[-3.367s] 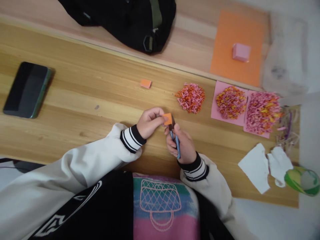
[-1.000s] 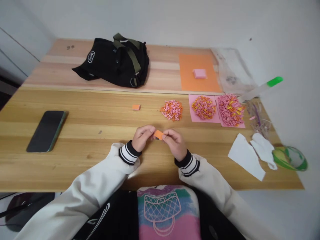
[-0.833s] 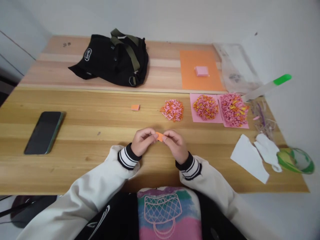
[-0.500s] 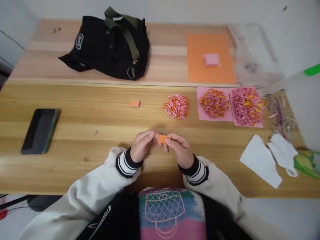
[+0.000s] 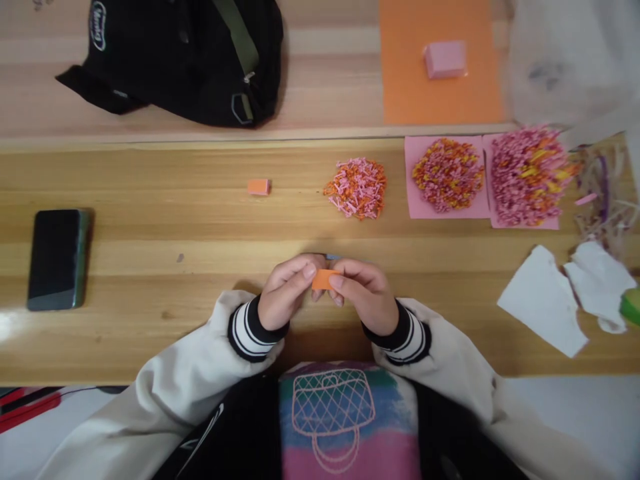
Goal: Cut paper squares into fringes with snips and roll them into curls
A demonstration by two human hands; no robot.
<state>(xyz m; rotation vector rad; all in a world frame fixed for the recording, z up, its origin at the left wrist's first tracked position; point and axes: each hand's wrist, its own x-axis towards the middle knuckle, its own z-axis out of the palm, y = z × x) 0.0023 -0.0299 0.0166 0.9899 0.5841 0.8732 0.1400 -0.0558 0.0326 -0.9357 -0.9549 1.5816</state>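
A small orange paper piece [image 5: 321,279] is held level between my two hands, close to the table's front edge. My left hand [image 5: 287,287] pinches its left end with the thumb on top. My right hand [image 5: 367,293] grips the right end, thumb pressed over it. The curled fingers beneath are partly hidden. A bluish-grey tip [image 5: 332,257] shows just behind the fingers; its kind cannot be made out. Beyond my hands lies a loose heap of tiny pink and orange paper rolls [image 5: 356,189]. A small stack of orange-topped paper [image 5: 259,187] sits left of that heap.
Two pink sheets [image 5: 417,207] at the right carry heaps of tiny rolls. Torn white paper [image 5: 545,300] lies nearer me. A phone [image 5: 56,260] is at the left. Farther back are a black bag [image 5: 175,60] and an orange sheet [image 5: 407,93] with a pink block [image 5: 446,60].
My left hand has moved right and its thumb now meets the orange paper piece, which my right hand held before. The view has tilted down and closer.
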